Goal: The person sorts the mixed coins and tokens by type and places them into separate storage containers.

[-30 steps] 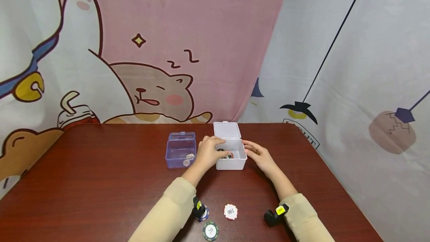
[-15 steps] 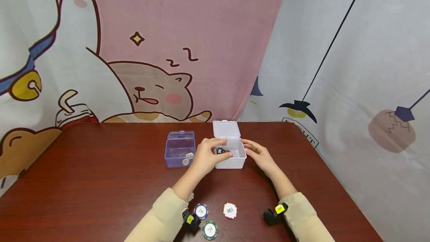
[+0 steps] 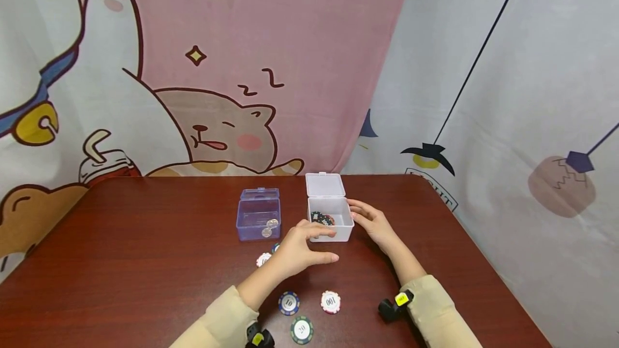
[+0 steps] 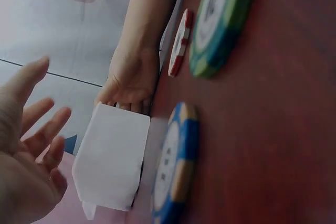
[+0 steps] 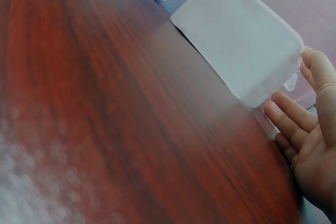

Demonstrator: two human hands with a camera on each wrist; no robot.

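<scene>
A white plastic box [image 3: 331, 234] stands with its lid [image 3: 325, 185] raised, several poker chips [image 3: 321, 219] lying inside at its left. My right hand [image 3: 374, 223] rests its fingers against the box's right side; the right wrist view shows the fingertips [image 5: 273, 106] at the box wall. In front of the box hovers my left hand [image 3: 301, 248], thumb and fingers apart, nothing between them. On the table near it lie a blue chip [image 3: 289, 303], a red-and-white chip [image 3: 331, 302] and a green chip [image 3: 302, 330]. A white chip [image 3: 263, 259] is partly hidden behind my left hand.
A translucent blue box [image 3: 258, 230] with its lid up stands left of the white one, silver coins [image 3: 270, 228] inside. Another chip [image 3: 275, 247] shows beside my left hand. The brown table [image 3: 145, 262] ends at a patterned cloth [image 3: 319, 69].
My left hand has come out of the white box and drawn back toward the near side, its fingers spread. The chips in the box show more fully. My right hand stays at the box.
</scene>
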